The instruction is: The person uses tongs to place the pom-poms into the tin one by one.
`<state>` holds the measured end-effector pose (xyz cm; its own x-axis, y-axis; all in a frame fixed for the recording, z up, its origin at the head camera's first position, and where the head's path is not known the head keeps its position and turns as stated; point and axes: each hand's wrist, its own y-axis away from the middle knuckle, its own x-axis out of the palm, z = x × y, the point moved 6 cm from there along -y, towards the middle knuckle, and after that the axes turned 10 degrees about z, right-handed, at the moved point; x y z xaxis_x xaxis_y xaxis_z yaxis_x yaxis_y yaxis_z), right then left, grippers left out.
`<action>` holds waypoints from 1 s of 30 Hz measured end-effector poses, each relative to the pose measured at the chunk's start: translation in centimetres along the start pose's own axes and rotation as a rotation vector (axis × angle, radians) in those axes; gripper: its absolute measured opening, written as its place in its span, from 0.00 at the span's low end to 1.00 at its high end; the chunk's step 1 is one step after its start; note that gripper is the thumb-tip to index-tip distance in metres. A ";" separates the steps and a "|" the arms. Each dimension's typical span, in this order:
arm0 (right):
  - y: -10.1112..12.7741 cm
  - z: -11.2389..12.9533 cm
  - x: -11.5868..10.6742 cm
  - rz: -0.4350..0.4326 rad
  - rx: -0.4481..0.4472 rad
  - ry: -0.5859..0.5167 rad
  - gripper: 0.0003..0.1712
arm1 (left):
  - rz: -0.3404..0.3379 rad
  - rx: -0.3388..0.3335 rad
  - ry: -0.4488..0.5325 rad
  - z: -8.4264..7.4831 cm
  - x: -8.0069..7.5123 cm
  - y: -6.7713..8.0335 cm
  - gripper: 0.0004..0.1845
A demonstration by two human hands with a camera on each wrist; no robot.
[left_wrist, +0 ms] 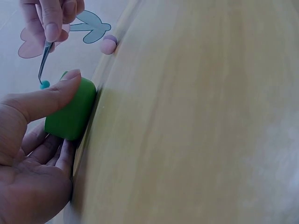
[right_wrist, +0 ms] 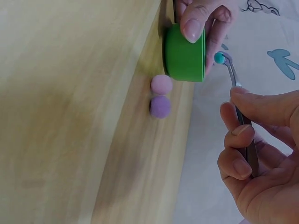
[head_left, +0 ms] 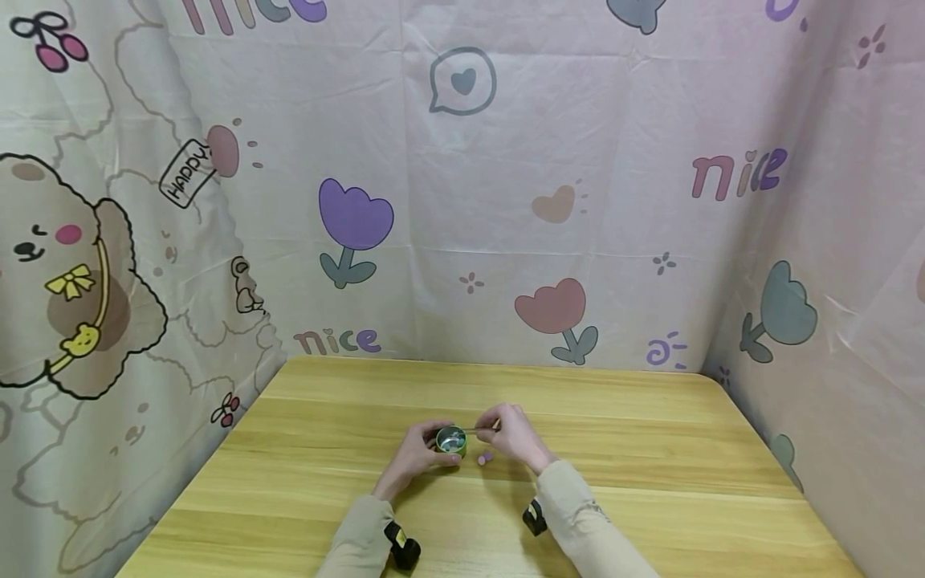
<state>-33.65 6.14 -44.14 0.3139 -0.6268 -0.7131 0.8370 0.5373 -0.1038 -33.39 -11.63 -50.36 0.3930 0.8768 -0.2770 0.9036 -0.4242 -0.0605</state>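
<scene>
My left hand (head_left: 419, 451) grips a small round green tin (right_wrist: 186, 56) on the table, thumb on one side and fingers on the other. Its open top and silvery inside show in the head view. My right hand (head_left: 511, 433) pinches a pair of bent-tip metal tweezers (right_wrist: 234, 76). A small teal pom-pom (right_wrist: 219, 58) is caught in the tweezers' tips, just above the tin's opening. Beside the tin, on the table, lie a pink pom-pom (right_wrist: 161, 84) and a purple pom-pom (right_wrist: 160, 107), close together.
A wood-grain table (head_left: 614, 425) spreads under both hands. Cloth printed with flowers, hearts and a bear (head_left: 470, 201) hangs behind it and along both sides. Black wrist cameras sit at both cuffs.
</scene>
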 end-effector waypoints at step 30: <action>0.0 -0.3 0.5 0.009 0.016 0.025 0.04 | 0.013 0.014 0.027 0.2 0.0 -0.2 0.36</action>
<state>-33.61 5.99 -44.67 0.3108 -0.6074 -0.7310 0.8412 0.5339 -0.0860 -33.57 -11.56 -50.52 0.4090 0.8770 -0.2521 0.8961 -0.4382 -0.0704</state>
